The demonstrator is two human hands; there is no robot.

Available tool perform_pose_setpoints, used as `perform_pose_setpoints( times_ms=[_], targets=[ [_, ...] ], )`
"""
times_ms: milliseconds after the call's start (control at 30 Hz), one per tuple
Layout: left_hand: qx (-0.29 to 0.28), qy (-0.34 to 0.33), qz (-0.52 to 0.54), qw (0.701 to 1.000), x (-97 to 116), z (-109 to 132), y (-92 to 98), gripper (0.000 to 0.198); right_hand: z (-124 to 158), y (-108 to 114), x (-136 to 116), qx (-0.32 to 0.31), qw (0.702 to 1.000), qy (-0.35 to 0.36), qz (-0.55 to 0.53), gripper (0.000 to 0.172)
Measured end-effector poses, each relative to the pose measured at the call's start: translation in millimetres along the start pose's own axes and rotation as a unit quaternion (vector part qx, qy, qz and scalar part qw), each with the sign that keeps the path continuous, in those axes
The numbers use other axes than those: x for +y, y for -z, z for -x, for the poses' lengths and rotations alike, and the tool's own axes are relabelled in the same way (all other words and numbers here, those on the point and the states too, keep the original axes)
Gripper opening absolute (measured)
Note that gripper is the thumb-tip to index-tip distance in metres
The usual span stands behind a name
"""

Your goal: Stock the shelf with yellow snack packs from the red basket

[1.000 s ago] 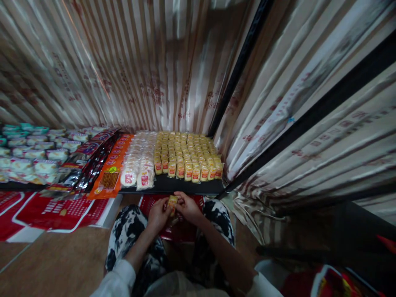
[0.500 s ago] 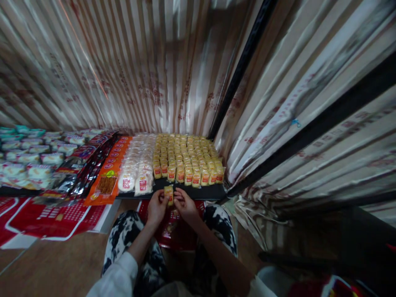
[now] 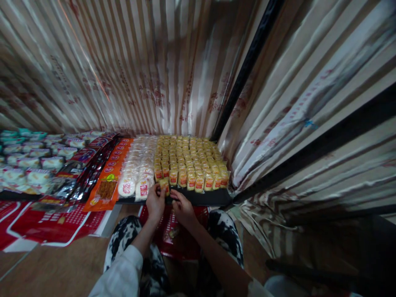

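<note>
Two bare hands are working close together at the front edge of a black shelf (image 3: 213, 199). The left hand (image 3: 155, 203) is pinching a small yellow packet (image 3: 165, 186) between thumb and fingers, nearly closed on it, and the packet is standing just beyond those fingertips, in front of the nearest rows. The right hand (image 3: 185, 209) is hovering just beside it, partly open, with its fingers loosely bent and seemingly gripping nothing; whether its tips are touching the packet, I cannot tell. Straight ahead of both hands, and reaching off to their right, many yellow packets (image 3: 193, 161) are standing in tight rows. Ahead and just left of the left hand, round white packets (image 3: 126, 185) are sitting in two columns. Farther left, an orange bag (image 3: 107, 187) is lying flat, with dark glossy bags (image 3: 85, 175) overlapping beyond it. White packs (image 3: 38, 177) are filling the far left. Below the hands, a red bag (image 3: 181, 247) is lying between the patterned trouser legs (image 3: 224, 233).
</note>
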State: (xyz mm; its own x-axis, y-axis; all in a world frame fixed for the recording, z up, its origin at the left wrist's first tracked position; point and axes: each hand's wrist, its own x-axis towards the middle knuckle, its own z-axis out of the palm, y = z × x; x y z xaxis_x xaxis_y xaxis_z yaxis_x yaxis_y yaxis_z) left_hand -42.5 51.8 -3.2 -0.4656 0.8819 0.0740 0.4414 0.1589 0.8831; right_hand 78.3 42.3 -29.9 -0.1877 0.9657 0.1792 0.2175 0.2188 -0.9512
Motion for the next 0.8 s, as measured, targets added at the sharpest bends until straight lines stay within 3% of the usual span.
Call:
perform_pose_setpoints(
  times_ms=[200, 367, 600, 800],
  targets=[
    [0.026, -0.017, -0.058, 0.998, 10.8, -21.2, -1.0, 0.037, -12.8, -13.1, -10.5, -0.007, 0.999, 0.027, 0.02, 0.048],
    [0.03, -0.021, -0.096, 0.995, 11.7, -32.6, -8.9, 0.037, -19.2, -7.6, -3.0, 0.009, 0.999, 0.015, 0.052, 0.046],
    [0.025, -0.073, -0.154, 0.985, 11.0, -35.2, -19.0, 0.038, -32.6, 1.9, 14.5, 0.021, 0.994, 0.025, 0.1, 0.049],
    [0.032, -0.085, -0.111, 0.99, 10.4, -33.2, -23.7, 0.04, -32.9, 2.3, 21.5, 0.02, 0.989, 0.038, 0.144, 0.049]
  ],
)
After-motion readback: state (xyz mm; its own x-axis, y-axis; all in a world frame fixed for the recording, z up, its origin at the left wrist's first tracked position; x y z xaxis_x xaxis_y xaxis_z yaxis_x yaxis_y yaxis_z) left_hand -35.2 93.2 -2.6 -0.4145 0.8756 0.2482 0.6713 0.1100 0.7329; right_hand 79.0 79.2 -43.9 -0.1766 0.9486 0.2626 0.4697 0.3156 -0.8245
